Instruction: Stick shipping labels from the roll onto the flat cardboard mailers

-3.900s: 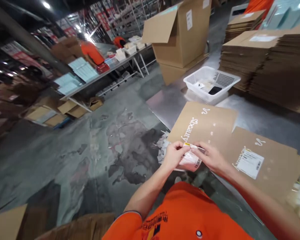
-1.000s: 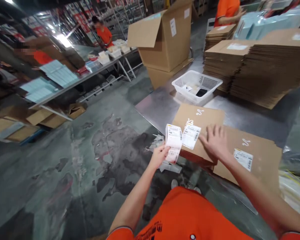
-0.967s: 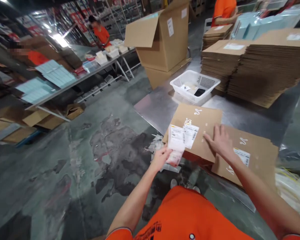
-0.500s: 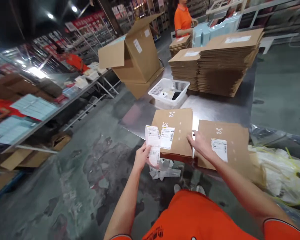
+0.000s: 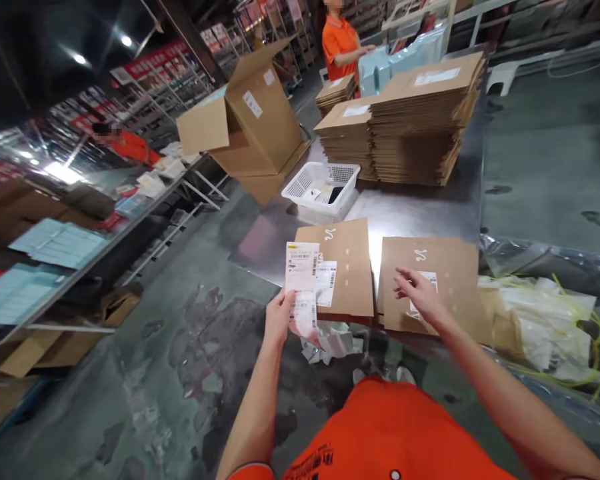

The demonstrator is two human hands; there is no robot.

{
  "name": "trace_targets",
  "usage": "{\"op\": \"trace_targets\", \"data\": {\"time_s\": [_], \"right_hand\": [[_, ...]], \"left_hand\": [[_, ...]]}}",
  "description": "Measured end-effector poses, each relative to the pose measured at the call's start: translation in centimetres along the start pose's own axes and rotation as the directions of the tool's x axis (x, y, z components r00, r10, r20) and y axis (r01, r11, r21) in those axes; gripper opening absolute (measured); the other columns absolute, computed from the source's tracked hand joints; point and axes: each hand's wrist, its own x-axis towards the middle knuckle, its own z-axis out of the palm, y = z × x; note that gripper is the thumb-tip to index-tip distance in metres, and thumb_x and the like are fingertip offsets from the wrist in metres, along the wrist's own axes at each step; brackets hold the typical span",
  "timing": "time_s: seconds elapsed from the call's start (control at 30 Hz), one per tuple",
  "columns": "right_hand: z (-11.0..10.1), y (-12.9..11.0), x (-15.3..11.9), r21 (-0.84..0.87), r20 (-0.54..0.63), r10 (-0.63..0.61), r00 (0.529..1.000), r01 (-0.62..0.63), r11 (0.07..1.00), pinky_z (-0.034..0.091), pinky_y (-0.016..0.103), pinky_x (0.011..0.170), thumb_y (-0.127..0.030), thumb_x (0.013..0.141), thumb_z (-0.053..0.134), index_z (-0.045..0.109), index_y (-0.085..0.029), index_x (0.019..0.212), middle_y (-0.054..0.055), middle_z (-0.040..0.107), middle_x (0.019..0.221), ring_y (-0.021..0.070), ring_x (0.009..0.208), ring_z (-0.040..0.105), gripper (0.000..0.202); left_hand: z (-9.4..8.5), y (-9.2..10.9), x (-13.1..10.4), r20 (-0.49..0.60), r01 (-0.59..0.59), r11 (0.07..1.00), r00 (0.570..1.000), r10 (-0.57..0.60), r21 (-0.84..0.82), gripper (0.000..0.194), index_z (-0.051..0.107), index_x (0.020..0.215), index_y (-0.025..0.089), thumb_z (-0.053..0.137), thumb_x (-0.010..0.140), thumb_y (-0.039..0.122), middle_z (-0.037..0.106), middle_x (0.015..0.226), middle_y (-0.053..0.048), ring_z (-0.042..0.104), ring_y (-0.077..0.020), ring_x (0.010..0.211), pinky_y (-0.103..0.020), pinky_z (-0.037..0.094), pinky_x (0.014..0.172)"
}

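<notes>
My left hand (image 5: 279, 319) is closed on a strip of printed shipping labels (image 5: 303, 270), held upright at the table's front edge. Behind the strip lies a flat cardboard box (image 5: 350, 267) with a white label (image 5: 326, 283) stuck on it, partly covered by the strip. My right hand (image 5: 420, 293) hovers over a second flat cardboard box (image 5: 447, 260) to the right, fingers apart and holding nothing that shows. That box's label (image 5: 431, 277) is partly hidden behind the hand.
On the metal table (image 5: 370, 207) stand a white plastic basket (image 5: 325, 190) with small items and tall stacks of flattened cartons (image 5: 415, 127). A large open carton (image 5: 260, 127) is at the back left. Plastic wrapping (image 5: 545, 320) lies right. A co-worker (image 5: 339, 43) stands behind.
My right hand has left the edge of the left box and moved right, over the second box. My left hand still holds the label strip, now straighter. The view has shifted slightly.
</notes>
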Motion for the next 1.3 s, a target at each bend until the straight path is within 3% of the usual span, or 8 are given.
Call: {"op": "trace_targets", "data": {"time_s": [0.17,0.3,0.5,0.67,0.83,0.97,1.13,1.3], "right_hand": [[6.2,-2.6,2.0,-0.417,0.118,-0.163,0.98,0.198,0.887,0.051,0.042,0.087,-0.039,0.089,0.046,0.061,-0.014,0.117,0.015,0.063,0.11,0.0243,0.097,0.062,0.041],[6.5,-3.5,2.1,-0.505,0.077,-0.228,0.971,0.235,0.831,0.047,0.044,0.093,-0.043,0.086,0.052,0.053,-0.017,0.13,0.016,0.063,0.119,0.0297,0.108,0.06,0.051],[-6.9,-0.1,-0.3,-0.238,-0.219,-0.047,0.975,-0.006,0.971,0.052,0.045,0.088,-0.054,0.074,0.063,0.047,-0.021,0.139,0.013,0.062,0.128,0.0329,0.111,0.061,0.076],[-15.9,3.0,-2.5,-0.356,-0.292,0.188,0.938,-0.289,0.889,0.052,0.053,0.085,-0.06,0.067,0.062,0.048,-0.019,0.138,0.022,0.062,0.125,0.0422,0.105,0.063,0.083],[-7.3,-2.3,-1.3,-0.551,0.086,-0.176,0.981,0.194,0.812,0.034,0.054,0.109,-0.063,0.069,0.062,0.045,-0.019,0.14,0.017,0.041,0.148,0.0372,0.138,0.034,0.085],[3.2,-7.8,-0.6,-0.182,0.612,-0.077,0.787,0.235,0.955,0.054,0.036,0.083,-0.053,0.071,0.066,0.058,-0.02,0.125,0.01,0.066,0.118,0.0269,0.104,0.063,0.063],[10.0,-8.2,-2.0,-0.222,0.655,-0.048,0.754,0.254,0.941,0.048,0.028,0.059,-0.047,0.079,0.057,0.064,-0.019,0.072,0.002,0.066,0.068,0.0182,0.066,0.06,0.03],[12.3,-7.4,-2.8,-0.249,0.651,-0.066,0.756,0.296,0.922,0.047,0.028,0.062,-0.046,0.08,0.056,0.066,-0.02,0.087,0.003,0.068,0.079,0.0172,0.069,0.06,0.029]], "left_hand": [[-2.3,-0.7,2.7,0.036,0.041,0.998,0.998,-0.042,0.051,0.043,0.074,0.081,0.012,0.077,0.058,0.048,0.071,0.072,-0.004,0.061,-0.0166,0.066,-0.025,0.046,0.062],[-1.1,-0.2,0.3,0.091,0.091,0.995,0.992,-0.086,-0.051,0.046,0.074,0.08,0.012,0.08,0.056,0.05,0.071,0.071,-0.005,0.06,-0.0153,0.06,-0.025,0.046,0.058],[2.9,0.8,-4.7,0.316,0.153,0.975,0.944,-0.097,-0.159,0.045,0.075,0.083,0.012,0.077,0.064,0.053,0.073,0.075,-0.006,0.063,-0.0174,0.066,-0.027,0.05,0.064],[4.6,-0.1,-7.2,0.457,0.291,0.949,0.865,-0.205,-0.125,0.05,0.075,0.09,0.013,0.076,0.064,0.056,0.073,0.079,-0.007,0.065,-0.0191,0.068,-0.03,0.052,0.065],[4.7,-1.2,-8.8,0.466,0.242,0.969,0.863,-0.194,-0.045,0.051,0.075,0.083,0.012,0.074,0.065,0.06,0.072,0.076,-0.007,0.063,-0.018,0.066,-0.03,0.051,0.067],[2.9,-0.9,-9.4,0.464,0.162,0.987,0.876,-0.135,-0.018,0.046,0.076,0.087,0.012,0.071,0.07,0.054,0.073,0.085,-0.01,0.064,-0.0223,0.08,-0.033,0.05,0.077],[0.7,1.3,-8.5,0.329,0.121,0.938,0.944,-0.008,-0.325,0.063,0.064,0.12,0.024,0.081,0.06,0.032,0.064,0.124,-0.008,0.056,-0.0254,0.115,-0.032,0.045,0.092],[1.4,2.3,-5.7,0.074,0.094,0.96,0.994,-0.077,-0.263,0.025,0.061,0.062,0.017,0.077,0.06,0.036,0.06,0.062,0.002,0.052,-0.0117,0.059,-0.024,0.042,0.061]]}}
